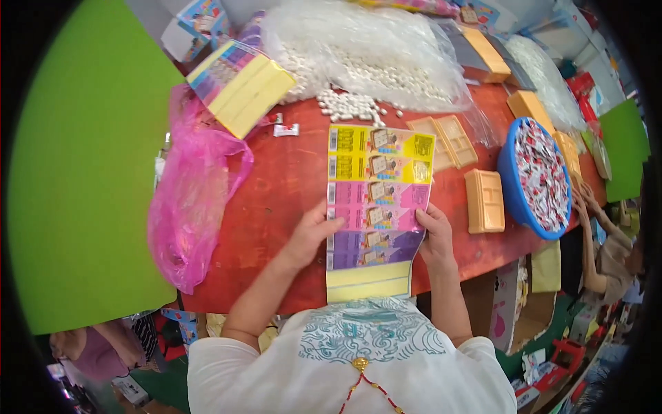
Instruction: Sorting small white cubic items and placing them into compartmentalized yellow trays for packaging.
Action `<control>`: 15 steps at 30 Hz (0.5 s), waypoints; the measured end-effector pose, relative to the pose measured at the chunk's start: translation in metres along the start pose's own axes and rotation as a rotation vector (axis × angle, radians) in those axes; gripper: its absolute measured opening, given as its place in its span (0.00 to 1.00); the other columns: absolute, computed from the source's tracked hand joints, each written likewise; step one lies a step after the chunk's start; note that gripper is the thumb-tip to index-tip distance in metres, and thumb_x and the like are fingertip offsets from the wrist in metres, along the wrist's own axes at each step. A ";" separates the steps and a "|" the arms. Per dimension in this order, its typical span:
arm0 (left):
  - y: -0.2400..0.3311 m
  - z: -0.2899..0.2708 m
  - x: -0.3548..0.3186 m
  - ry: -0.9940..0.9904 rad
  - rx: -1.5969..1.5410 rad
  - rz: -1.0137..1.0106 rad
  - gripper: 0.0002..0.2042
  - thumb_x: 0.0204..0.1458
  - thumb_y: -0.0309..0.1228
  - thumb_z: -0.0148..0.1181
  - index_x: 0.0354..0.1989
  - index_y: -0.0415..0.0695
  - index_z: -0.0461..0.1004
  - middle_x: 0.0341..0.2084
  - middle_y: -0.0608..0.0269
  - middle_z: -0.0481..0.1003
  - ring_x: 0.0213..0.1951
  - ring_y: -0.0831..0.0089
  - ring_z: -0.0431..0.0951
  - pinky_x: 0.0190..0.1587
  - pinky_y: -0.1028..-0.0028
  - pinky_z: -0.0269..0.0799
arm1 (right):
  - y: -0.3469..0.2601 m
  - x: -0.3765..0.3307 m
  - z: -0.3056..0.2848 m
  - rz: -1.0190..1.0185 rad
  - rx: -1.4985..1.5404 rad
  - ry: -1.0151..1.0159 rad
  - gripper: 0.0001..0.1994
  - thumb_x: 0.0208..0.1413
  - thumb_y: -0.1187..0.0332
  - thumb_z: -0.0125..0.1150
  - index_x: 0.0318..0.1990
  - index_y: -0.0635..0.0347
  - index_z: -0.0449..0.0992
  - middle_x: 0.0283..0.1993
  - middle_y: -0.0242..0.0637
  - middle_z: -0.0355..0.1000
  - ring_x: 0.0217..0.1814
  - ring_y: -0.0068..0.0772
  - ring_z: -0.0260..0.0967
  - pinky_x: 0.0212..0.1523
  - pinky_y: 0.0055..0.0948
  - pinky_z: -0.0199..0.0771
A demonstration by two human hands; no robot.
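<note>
Glossy printed card sheet [376, 207] lies on a worn red-painted table [283, 186]; thin translucent pink plastic bag [189, 207] beside it.

Long printed card sheet [376, 207] — yellow, pink, purple bands — flat on red table

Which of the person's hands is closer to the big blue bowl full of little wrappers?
The right hand. It holds the right edge of the colourful printed sheet, and the blue bowl sits further to its right. The left hand holds the sheet's left edge, farther away.
</note>
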State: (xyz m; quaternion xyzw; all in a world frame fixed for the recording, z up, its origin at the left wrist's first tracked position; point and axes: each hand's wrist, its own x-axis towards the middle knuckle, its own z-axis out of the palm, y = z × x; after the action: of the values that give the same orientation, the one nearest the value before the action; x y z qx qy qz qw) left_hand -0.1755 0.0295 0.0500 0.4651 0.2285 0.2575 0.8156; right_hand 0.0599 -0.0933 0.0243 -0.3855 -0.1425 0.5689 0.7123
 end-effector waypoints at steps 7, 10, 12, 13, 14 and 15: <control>0.072 -0.036 -0.002 0.285 -0.017 0.288 0.14 0.58 0.27 0.55 0.52 0.40 0.73 0.41 0.66 0.78 0.40 0.79 0.77 0.45 0.75 0.73 | -0.002 0.002 0.037 0.038 -0.144 -0.104 0.12 0.65 0.69 0.51 0.50 0.66 0.72 0.45 0.40 0.76 0.41 0.27 0.77 0.41 0.26 0.77; 0.132 -0.075 0.025 0.391 0.038 0.532 0.12 0.55 0.25 0.57 0.48 0.40 0.73 0.40 0.64 0.76 0.42 0.75 0.77 0.44 0.70 0.75 | -0.002 0.000 0.028 -0.002 -0.258 -0.057 0.12 0.65 0.69 0.51 0.51 0.65 0.72 0.46 0.41 0.75 0.42 0.28 0.77 0.42 0.27 0.76; 0.171 -0.139 0.052 0.366 0.036 0.592 0.12 0.53 0.23 0.57 0.47 0.40 0.73 0.39 0.62 0.77 0.43 0.69 0.78 0.47 0.65 0.75 | 0.000 -0.006 0.020 -0.016 -0.322 -0.014 0.11 0.65 0.69 0.51 0.51 0.63 0.72 0.46 0.40 0.75 0.43 0.28 0.76 0.43 0.27 0.77; 0.190 -0.151 0.071 0.342 0.016 0.600 0.13 0.53 0.23 0.58 0.48 0.40 0.73 0.39 0.61 0.77 0.43 0.68 0.79 0.49 0.63 0.76 | -0.001 -0.010 0.016 -0.030 -0.403 0.020 0.11 0.64 0.69 0.52 0.50 0.64 0.73 0.47 0.39 0.75 0.42 0.27 0.76 0.42 0.26 0.75; 0.206 -0.172 0.089 0.329 -0.024 0.576 0.13 0.54 0.23 0.57 0.48 0.40 0.73 0.40 0.59 0.78 0.45 0.65 0.79 0.50 0.60 0.77 | -0.002 -0.012 0.010 -0.042 -0.485 0.047 0.11 0.64 0.69 0.52 0.49 0.65 0.73 0.47 0.37 0.75 0.41 0.26 0.75 0.41 0.25 0.74; 0.223 -0.202 0.108 0.405 -0.068 0.567 0.13 0.55 0.24 0.56 0.49 0.39 0.73 0.41 0.57 0.78 0.45 0.63 0.79 0.50 0.58 0.77 | 0.001 -0.012 0.000 -0.056 -0.480 0.088 0.11 0.64 0.69 0.52 0.49 0.65 0.73 0.47 0.37 0.75 0.41 0.26 0.75 0.41 0.25 0.74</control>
State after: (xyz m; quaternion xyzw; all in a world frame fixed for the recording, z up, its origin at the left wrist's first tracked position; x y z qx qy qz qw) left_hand -0.2633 0.3237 0.1373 0.4220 0.2385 0.5681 0.6650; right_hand 0.0556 -0.1048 0.0268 -0.5639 -0.2530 0.4814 0.6215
